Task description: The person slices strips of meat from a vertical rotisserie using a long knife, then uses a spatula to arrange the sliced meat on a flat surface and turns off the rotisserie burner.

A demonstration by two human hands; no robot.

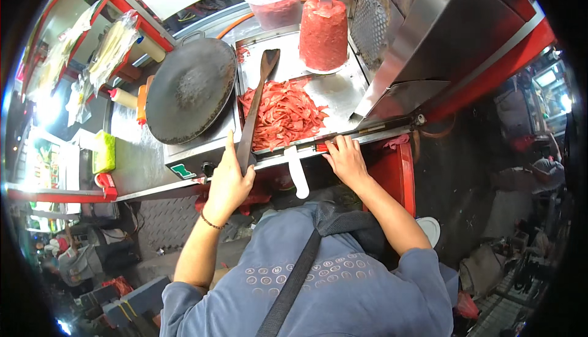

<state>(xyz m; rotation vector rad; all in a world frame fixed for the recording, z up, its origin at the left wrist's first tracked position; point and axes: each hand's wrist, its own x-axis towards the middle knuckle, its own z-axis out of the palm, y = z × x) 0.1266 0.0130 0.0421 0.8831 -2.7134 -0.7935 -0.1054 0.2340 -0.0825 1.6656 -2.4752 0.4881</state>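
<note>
The lower end of a dark wooden spatula (255,112) lies between the thumb and outstretched index finger of my left hand (229,178); whether I grip it is unclear. Its blade rests towards the back of a metal tray (337,103), across a pile of reddish sliced meat (294,114). My right hand (347,160) is at the tray's front edge, fingers bent over a small red object (323,147) that they partly cover. Between my hands, a white handle (296,174) sticks out over the front edge. A cone of red meat (324,36) stands upright on a spit at the back.
A dark domed griddle (190,91) sits left of the tray. Behind stands a clear plastic tub (272,4) of red meat. A perforated metal burner panel (370,22) rises at right. Sauce bottles (123,98) and a yellow-green sponge (104,152) are at far left.
</note>
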